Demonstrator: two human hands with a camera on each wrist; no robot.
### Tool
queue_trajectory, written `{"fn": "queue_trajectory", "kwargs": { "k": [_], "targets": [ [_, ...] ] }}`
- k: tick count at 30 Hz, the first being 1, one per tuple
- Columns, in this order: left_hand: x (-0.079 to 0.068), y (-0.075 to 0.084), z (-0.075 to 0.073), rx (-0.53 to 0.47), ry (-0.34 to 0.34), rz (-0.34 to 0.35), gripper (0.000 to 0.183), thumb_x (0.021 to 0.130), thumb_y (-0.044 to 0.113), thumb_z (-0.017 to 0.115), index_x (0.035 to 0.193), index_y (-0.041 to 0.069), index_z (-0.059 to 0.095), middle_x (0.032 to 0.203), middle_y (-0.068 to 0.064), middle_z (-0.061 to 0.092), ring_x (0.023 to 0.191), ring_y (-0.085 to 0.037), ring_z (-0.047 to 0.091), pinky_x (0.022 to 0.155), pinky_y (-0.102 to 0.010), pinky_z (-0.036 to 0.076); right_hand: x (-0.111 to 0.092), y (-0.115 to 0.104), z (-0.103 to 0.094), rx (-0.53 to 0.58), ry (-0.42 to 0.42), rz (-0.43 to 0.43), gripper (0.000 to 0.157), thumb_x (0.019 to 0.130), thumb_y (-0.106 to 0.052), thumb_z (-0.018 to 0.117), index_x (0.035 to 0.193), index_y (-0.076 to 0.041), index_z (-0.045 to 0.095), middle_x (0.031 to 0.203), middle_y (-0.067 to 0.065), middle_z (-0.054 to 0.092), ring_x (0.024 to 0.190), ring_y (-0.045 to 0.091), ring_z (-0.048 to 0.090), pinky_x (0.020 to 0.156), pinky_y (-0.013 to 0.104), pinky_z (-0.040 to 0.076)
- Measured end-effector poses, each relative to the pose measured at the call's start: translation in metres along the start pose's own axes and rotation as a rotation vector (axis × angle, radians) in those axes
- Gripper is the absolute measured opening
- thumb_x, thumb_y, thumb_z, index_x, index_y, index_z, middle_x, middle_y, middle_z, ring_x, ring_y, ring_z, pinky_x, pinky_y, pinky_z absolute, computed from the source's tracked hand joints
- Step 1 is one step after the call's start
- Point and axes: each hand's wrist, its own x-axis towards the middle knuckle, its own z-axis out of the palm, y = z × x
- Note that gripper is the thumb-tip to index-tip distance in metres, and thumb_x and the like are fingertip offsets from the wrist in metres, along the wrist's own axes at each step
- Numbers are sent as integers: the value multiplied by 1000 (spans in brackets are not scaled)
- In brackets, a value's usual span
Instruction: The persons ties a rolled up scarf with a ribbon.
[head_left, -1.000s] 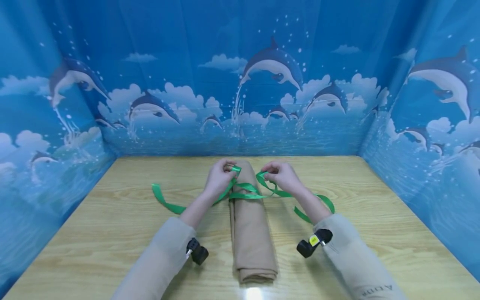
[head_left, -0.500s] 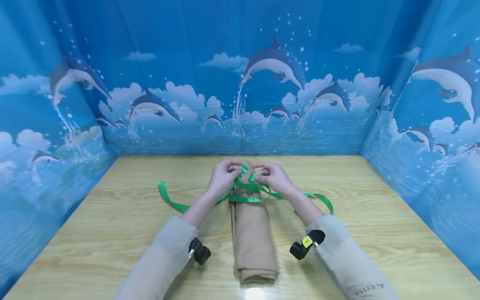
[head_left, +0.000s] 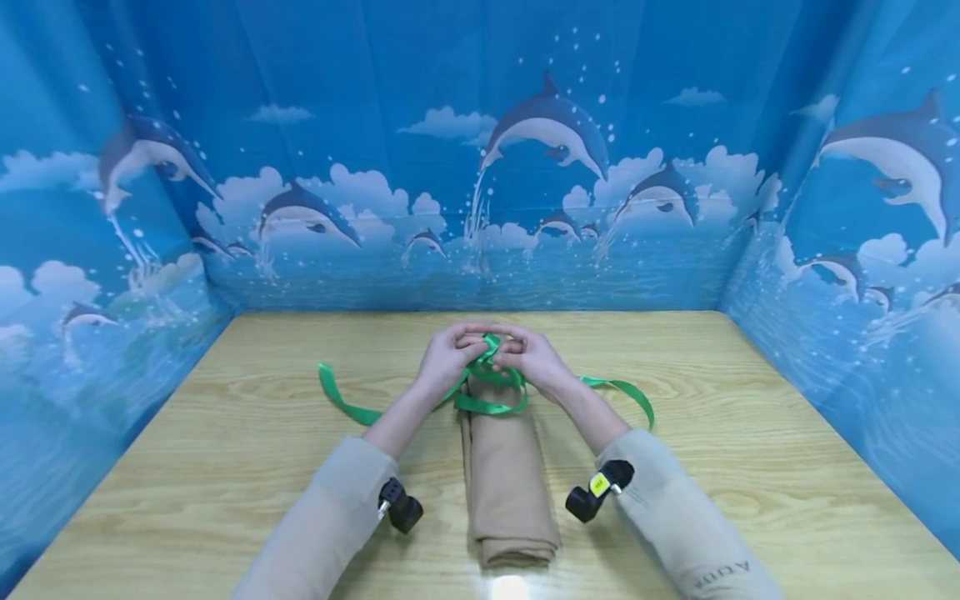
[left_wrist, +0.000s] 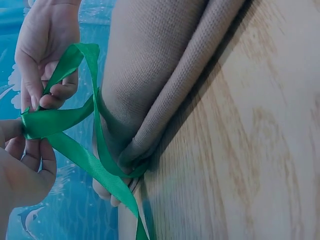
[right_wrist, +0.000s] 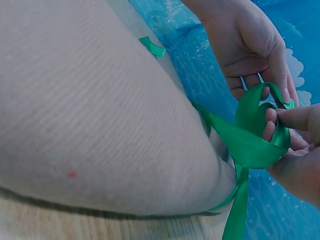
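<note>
A rolled or folded brown cloth point(head_left: 512, 492) lies lengthwise on the table, with a green ribbon point(head_left: 491, 407) looped around its far part. Above that far part my left hand point(head_left: 444, 360) pinches a loop of the ribbon between thumb and fingers. My right hand point(head_left: 542, 363) meets it there, pinching another part of the same ribbon. In the left wrist view, ribbon loops point(left_wrist: 55, 120) stand up off the cloth between both hands. From the right wrist view, a wide ribbon loop point(right_wrist: 250, 150) curls around the fingertips; the crossing itself is partly hidden by fingers.
Loose ribbon tails point(head_left: 337, 400) trail on the wooden table point(head_left: 225, 467) to both sides of the cloth. A blue curtain point(head_left: 420, 100) printed with dolphins borders the table at the back and sides. A small black camera sits on each sleeve.
Both hands come together over the cloth, the right one moving left, bringing the two ribbon loops from apart to touching. The right ribbon tail has been drawn inward a little.
</note>
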Motion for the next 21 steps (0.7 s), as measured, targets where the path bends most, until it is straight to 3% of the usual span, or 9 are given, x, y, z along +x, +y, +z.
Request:
{"fn": "queue_trajectory", "kwargs": {
  "k": [6,14,21],
  "targets": [
    [1,-3,1,-9,2,-10,30,85,-2,61,115,-2,60,99,-17,67,92,-23,65,79,-27,51,1,1,4,-47,22,-30,48,84,8,56,131,2,48,83,7,61,70,13,60,66,25,50],
    [2,-6,2,23,56,-38,31,84,-1,62,115,-6,59,102,-20,66,95,-27,64,77,-26,52,1,0,8,-66,100,-10,48,85,5,57,131,5,47,115,22,57,78,13,63,73,27,52],
    [2,-6,3,-11,96,-69,28,84,0,63,111,-4,63,101,-19,66,90,-23,66,69,-24,52,1,-1,11,1,125,-18,49,84,6,57,132,5,45,117,23,56,83,15,64,78,30,52]
  ]
}}
